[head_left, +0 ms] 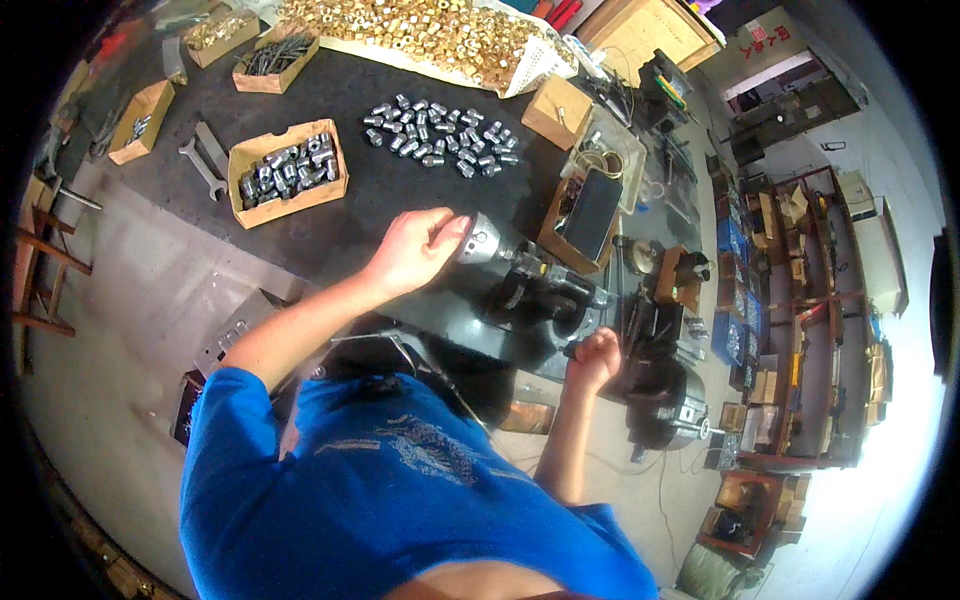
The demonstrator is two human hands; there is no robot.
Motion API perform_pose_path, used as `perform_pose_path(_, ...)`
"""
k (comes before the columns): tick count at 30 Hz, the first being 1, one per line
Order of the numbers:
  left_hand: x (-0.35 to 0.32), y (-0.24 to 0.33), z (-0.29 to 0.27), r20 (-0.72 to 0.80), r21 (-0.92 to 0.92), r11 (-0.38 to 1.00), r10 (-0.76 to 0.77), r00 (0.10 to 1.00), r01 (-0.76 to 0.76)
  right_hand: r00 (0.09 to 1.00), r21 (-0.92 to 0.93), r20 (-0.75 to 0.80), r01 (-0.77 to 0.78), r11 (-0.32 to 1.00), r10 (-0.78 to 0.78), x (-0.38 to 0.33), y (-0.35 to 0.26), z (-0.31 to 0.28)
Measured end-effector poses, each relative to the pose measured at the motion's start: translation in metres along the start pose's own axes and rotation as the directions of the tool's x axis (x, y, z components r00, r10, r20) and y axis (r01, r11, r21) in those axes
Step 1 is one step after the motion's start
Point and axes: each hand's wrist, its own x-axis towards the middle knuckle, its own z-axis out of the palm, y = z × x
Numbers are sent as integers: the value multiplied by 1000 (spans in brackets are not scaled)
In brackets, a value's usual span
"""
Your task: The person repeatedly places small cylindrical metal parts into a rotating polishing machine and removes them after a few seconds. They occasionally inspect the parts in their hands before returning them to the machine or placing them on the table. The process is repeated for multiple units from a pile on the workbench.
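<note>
While the left hand (418,250) is wrapping its fingers around a shiny round metal part (482,240) on the dark machine (540,300), the right hand (596,356) is closing in a fist on a dark handle (572,350). Near the dark tabletop's (380,190) front edge, a brown cardboard box (288,172) is holding silver pieces.

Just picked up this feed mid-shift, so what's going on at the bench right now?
A person in a blue shirt works at a dark bench. The left hand grips the round metal head of a small black bench machine. The right hand is closed around a dark handle at the machine's near side. Beyond, loose grey metal fittings lie in a patch on the bench, a cardboard box holds more, and a heap of brass nuts sits at the far edge.
</note>
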Motion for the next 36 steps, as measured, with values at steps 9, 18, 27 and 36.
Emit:
perform_pose_path(9,-1,-5,3,-40,26,995,101,994,-100,999,24,-25,-19,1000,19,-2,-1,2)
perform_pose_path(18,1,-12,5,-10,-31,996,88,996,-89,1000,-9,13,-5,1000,5,4,4,-6)
perform_pose_path(27,-1,-13,6,-15,-61,998,24,1000,-25,1000,-35,30,6,999,-5,1,2,-4)
perform_pose_path(36,-1,-10,4,2,-50,997,65,998,-65,1000,-43,12,2,999,-2,0,1,-2)
